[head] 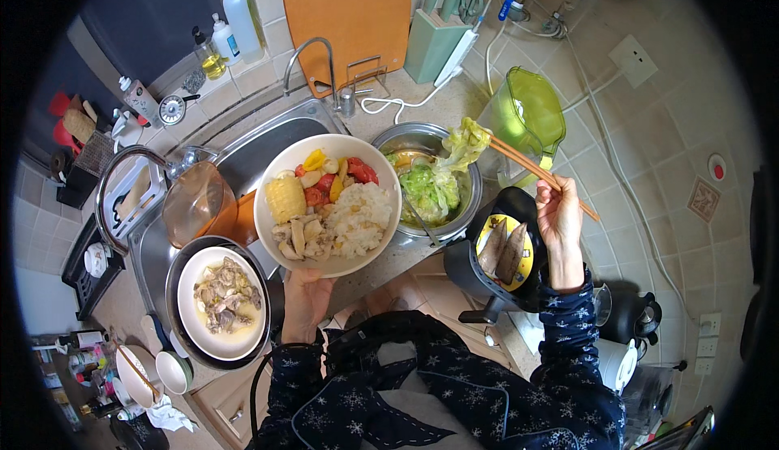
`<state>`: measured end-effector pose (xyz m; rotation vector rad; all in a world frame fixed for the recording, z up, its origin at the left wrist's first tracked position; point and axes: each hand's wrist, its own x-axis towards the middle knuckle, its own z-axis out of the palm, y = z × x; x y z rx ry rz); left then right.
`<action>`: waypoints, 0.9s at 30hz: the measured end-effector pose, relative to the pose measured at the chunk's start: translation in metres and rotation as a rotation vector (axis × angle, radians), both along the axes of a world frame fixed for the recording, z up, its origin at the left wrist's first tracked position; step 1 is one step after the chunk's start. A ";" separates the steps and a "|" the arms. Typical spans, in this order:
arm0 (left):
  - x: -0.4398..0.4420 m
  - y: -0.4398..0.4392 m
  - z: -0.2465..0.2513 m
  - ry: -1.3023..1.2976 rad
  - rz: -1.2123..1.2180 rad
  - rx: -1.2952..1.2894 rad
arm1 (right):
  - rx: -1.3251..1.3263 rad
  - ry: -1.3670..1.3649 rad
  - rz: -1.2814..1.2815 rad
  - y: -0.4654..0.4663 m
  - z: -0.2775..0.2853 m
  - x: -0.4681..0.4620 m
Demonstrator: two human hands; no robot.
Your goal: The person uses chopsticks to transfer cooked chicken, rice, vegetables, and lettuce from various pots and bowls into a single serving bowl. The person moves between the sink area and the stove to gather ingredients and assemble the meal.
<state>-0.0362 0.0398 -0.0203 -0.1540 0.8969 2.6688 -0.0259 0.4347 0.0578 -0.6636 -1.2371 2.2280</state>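
My left hand (308,304) holds a wide white bowl (389,231) by its near rim. Inside it lie white rice (363,219), a piece of corn (285,199), mushroom or chicken pieces (302,238), and red and yellow peppers (324,189). My right hand (558,209) grips wooden chopsticks (529,167), whose tips pinch a clump of cooked lettuce (465,144) over the right side of a steel pot (473,197). More green lettuce (429,188) and a utensil handle are in the pot. Below my right hand, two fish pieces (504,252) lie on a yellow plate in a black air fryer basket (465,273).
A white dish of meat pieces (225,304) sits in a dark pan at the left. Behind are a steel sink (286,130), a mesh strainer (198,200), an orange cutting board (347,12), a green knife block (432,45) and a green container (535,103). Bowls (173,372) stand lower left.
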 end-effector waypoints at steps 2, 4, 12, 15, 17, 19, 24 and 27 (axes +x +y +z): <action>-0.001 0.000 0.000 -0.003 0.003 -0.006 | -0.005 -0.039 0.028 -0.004 -0.008 -0.003; -0.002 -0.001 -0.001 -0.009 -0.013 -0.022 | 0.021 -0.094 0.027 -0.012 -0.027 -0.007; 0.003 -0.003 -0.008 -0.017 -0.047 0.032 | 0.015 -0.070 0.043 0.003 -0.029 0.002; 0.003 -0.006 -0.011 -0.008 -0.064 0.054 | 0.016 -0.002 0.040 0.007 -0.022 0.000; 0.003 -0.005 -0.012 0.009 -0.066 0.039 | 0.029 -0.084 0.050 0.002 -0.032 -0.003; 0.002 -0.001 -0.012 0.004 -0.051 0.049 | 0.059 -0.185 0.067 -0.007 -0.049 -0.006; -0.002 0.004 -0.007 0.010 -0.042 0.094 | 0.061 -0.174 0.046 -0.006 -0.052 -0.006; -0.003 0.004 -0.006 0.039 -0.042 0.077 | 0.145 -0.038 0.022 0.002 -0.012 -0.002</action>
